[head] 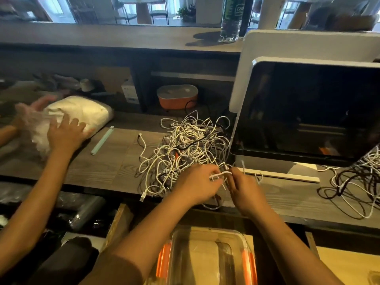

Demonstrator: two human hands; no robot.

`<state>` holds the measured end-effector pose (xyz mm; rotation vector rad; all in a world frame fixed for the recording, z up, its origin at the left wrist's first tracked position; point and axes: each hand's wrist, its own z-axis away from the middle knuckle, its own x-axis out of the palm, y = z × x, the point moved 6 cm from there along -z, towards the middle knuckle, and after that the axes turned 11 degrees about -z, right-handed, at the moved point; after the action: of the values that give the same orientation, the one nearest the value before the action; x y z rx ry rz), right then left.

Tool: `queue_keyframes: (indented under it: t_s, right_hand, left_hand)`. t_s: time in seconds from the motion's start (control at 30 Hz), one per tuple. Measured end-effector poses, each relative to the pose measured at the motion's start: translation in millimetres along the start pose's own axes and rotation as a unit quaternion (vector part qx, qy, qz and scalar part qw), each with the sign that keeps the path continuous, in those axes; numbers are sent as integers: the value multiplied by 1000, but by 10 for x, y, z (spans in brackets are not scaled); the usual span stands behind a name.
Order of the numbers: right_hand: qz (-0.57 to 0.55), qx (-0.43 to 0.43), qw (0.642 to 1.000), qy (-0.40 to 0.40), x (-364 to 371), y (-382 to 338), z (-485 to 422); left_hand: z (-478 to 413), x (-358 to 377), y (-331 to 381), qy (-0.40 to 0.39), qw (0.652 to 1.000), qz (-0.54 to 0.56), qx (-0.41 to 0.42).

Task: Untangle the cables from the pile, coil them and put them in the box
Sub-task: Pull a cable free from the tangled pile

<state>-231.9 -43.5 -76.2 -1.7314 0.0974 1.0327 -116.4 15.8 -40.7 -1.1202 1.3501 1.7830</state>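
Note:
A tangled pile of white and dark cables (185,149) lies on the wooden counter (98,167), left of a monitor. My left hand (195,185) and my right hand (244,188) meet at the pile's near right edge. Both pinch one white cable (219,174) that runs between them. A clear plastic box (207,258) with orange clips sits below the counter edge, close to me, holding nothing but pale paper under it. A USB plug (143,196) hangs over the counter's front edge.
A dark monitor (308,112) stands at right, with a second cable tangle (357,186) beside it. Another person's hands (65,132) handle a white bagged bundle (80,114) at left. A pale green strip (102,140), an orange-and-white container (177,96) and a water bottle (231,19) stand further back.

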Motion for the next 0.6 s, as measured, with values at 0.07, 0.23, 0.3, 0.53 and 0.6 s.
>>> queue_keyframes:
  t_s: [0.07, 0.23, 0.3, 0.53, 0.6]
  right_hand:
    - [87, 8, 996, 11, -52, -20, -38]
    - [115, 32, 993, -10, 23, -86, -111]
    - [87, 44, 995, -16, 88, -139, -77]
    - [73, 79, 973, -202, 603, -429, 134]
    - [85, 63, 970, -218, 660, -547, 167]
  left_hand:
    - [-5, 59, -201, -72, 994, -72, -26]
    - [70, 118, -517, -169, 941, 287, -57]
    - [126, 58, -453, -153, 855, 493, -45]
    - [21, -101, -245, -6, 770, 637, -28]
    - [-32, -115, -315, 45, 773, 629, -64]
